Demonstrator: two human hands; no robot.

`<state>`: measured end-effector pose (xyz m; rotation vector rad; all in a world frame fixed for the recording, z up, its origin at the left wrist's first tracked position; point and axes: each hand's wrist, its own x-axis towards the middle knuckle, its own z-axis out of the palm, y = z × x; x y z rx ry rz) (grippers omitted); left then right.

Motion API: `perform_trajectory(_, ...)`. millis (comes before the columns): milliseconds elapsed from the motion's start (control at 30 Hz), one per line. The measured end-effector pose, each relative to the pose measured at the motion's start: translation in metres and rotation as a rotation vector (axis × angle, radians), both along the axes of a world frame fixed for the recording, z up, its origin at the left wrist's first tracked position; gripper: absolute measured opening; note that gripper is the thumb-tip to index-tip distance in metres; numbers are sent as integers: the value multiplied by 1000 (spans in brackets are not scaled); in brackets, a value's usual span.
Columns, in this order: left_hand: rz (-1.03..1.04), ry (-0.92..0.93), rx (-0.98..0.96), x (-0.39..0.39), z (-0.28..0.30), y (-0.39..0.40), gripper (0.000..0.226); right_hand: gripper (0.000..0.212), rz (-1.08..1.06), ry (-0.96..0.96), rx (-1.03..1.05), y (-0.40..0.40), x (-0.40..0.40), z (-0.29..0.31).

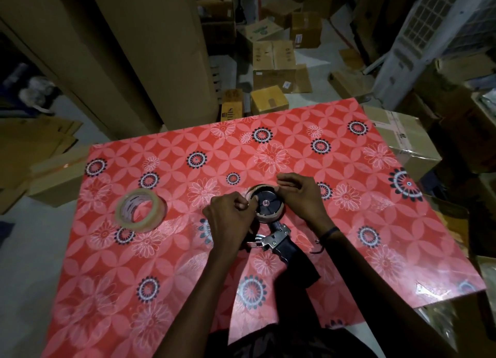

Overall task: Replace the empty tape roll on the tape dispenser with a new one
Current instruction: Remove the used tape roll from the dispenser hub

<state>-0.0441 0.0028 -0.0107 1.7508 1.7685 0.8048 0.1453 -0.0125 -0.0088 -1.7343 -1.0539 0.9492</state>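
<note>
Closest in, the tape dispenser [279,239] lies flat on the red flowered tablecloth [349,223], black handle pointing back at the person. Just beyond, both hands work the empty tape roll [264,216] on its hub: left hand [230,220] pinching its near-left rim, right hand [302,196] pinching the far rim. Out left, well apart, waits the new tape roll [141,210]. Cardboard boxes [273,65] crowd the floor behind.

A glossy floral plastic sheet is seen over the bench [295,148]; the tape dispenser [276,239] is bare metal, its core [268,219] matt cardboard.
</note>
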Motion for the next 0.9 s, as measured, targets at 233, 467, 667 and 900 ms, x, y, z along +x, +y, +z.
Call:
perform_trajectory(233, 13, 39, -37, 8, 4, 17, 41, 20, -52, -238, -6, -14, -9, -9)
perform_trajectory(467, -132, 35, -67, 14, 4, 25, 20, 15, -73, -299, 12, -8, -17, -10)
perform_trajectory(667, -97, -42, -83, 13, 6, 27, 18, 18, -78, -318, 17, 1, -12, -8)
perform_trajectory(900, -19, -71, -89, 16, 4, 21, 11, 19, -78, -304, 30, 4, -15, -2)
